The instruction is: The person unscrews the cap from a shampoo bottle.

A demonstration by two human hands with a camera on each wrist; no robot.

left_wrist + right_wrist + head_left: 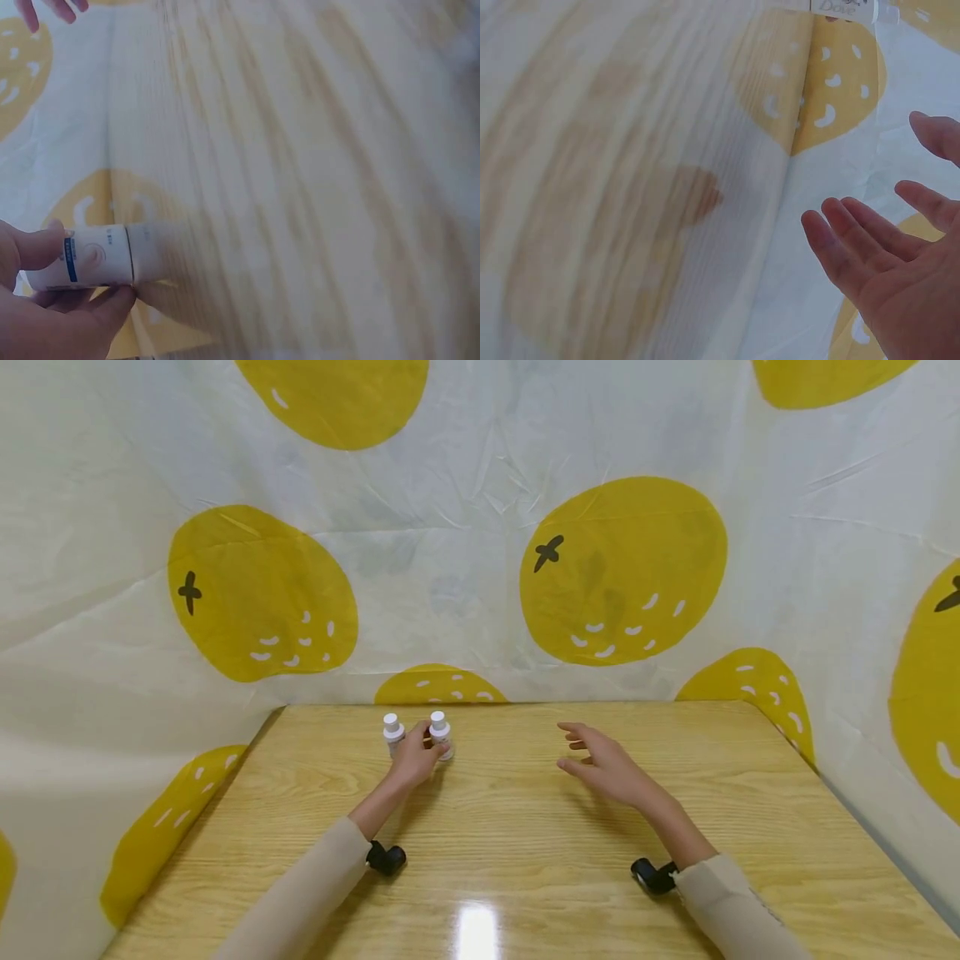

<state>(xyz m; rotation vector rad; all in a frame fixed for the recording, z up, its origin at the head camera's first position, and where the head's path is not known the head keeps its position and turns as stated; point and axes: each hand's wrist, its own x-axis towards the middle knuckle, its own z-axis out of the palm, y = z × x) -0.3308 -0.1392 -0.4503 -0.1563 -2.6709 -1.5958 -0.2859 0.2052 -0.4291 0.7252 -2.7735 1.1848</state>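
Observation:
Two small white bottles with white caps stand at the back left of the table in the head view. My left hand (412, 758) has its thumb and fingers around the right-hand bottle (439, 727). In the left wrist view this bottle (97, 255) shows a blue stripe and small print, gripped between thumb and fingers. The other bottle (392, 732) stands just left of the hand, which partly covers its lower part. My right hand (609, 770) hovers over the table, fingers extended and holding nothing. "Dove" lettering is readable on a bottle (844, 9) in the right wrist view.
The wooden table (517, 827) ends at the back against a white cloth (442, 585) printed with yellow fruit. This cloth also hangs along the left and right sides. A black wrist camera (387, 858) sits on the left forearm, another camera (654, 877) on the right.

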